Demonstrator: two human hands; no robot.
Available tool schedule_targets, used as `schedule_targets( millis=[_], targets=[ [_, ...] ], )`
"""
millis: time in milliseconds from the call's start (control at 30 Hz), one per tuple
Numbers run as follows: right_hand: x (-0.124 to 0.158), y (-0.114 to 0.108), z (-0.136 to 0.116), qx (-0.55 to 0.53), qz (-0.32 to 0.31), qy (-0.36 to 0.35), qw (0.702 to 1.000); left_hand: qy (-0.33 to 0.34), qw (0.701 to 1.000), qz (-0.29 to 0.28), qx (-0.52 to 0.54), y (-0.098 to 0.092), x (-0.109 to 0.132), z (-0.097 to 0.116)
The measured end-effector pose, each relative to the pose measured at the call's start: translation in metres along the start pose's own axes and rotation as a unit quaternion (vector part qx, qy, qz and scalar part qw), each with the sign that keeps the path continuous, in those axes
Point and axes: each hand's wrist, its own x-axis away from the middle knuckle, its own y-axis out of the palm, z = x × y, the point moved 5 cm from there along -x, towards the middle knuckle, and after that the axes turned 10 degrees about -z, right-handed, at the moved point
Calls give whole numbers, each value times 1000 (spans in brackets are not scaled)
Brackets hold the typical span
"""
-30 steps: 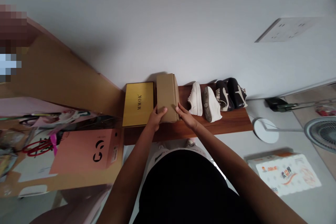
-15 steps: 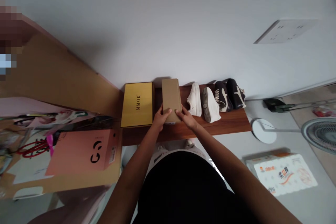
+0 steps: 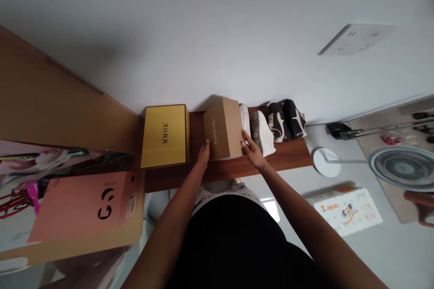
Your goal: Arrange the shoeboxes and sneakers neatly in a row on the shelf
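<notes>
A brown cardboard box point(image 3: 232, 126) with pale lettering on one side is tilted over the wooden bench, between a yellow shoebox point(image 3: 162, 137) and a pair of white sneakers point(image 3: 263, 134). My left hand point(image 3: 204, 154) grips its near left edge, thumb pointing up along the side. On the opposite side, my right hand point(image 3: 252, 150) has its fingers against the near right edge. The box's underside is hidden. It covers part of one white sneaker. Right of the white pair stand dark shoes point(image 3: 294, 119) with cream trim.
The wooden bench point(image 3: 217, 169) runs along a white wall with a socket plate point(image 3: 357, 38). On the left, a pink box point(image 3: 81, 205) lies on a cluttered table. To the right are a fan point(image 3: 403, 168) and a white tissue pack point(image 3: 349, 212) on the floor.
The brown box has turned, so its lettered side now shows. My right hand has shifted from its top to its right edge, and my left hand to the left side. The view has shifted.
</notes>
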Motion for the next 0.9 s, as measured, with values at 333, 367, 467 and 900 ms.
schedule_targets(
  millis=[333, 367, 467, 900],
  targets=[
    [-14, 0, 11, 3, -1, 22, 1000, 21, 993, 118, 20, -24, 33, 23],
    [-16, 2, 12, -5, -8, 35, 999, 29, 991, 130, 8, -27, 36, 29],
    [-22, 10, 14, -19, -46, 67, 997, 43, 985, 160, -40, -33, 44, 48],
    [-57, 36, 44, 44, -122, 52, 990, 22, 973, 166, -161, -40, 37, 71]
  ],
)
